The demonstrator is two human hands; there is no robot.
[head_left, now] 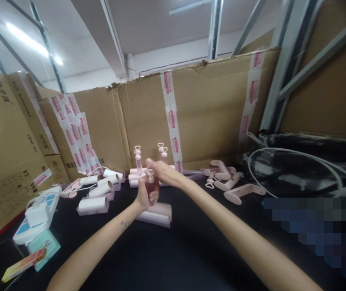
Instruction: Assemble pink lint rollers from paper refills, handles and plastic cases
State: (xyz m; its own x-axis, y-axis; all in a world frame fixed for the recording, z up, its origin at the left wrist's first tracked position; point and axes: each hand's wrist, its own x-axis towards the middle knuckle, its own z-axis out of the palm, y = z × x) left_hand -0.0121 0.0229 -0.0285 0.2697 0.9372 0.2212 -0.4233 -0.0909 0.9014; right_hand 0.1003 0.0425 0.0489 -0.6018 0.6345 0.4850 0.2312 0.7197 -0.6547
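Note:
My left hand (146,195) is wrapped around a pink cylindrical handle (151,185) held upright over the black table (173,250). My right hand (160,170) pinches the top of that handle from above. Just below my hands lies a pink lint-roller case (157,215) on its side. Behind my hands stand finished pink handles with heart-shaped tops (138,158), with two more (162,150) to the right.
White paper rolls in pink holders (101,190) lie at the left. Loose pink L-shaped handles (239,193) lie at the right. A power strip with a charger (37,216) and small boxes sit front left. Taped cardboard walls (203,113) ring the table; white cable (297,155) lies right.

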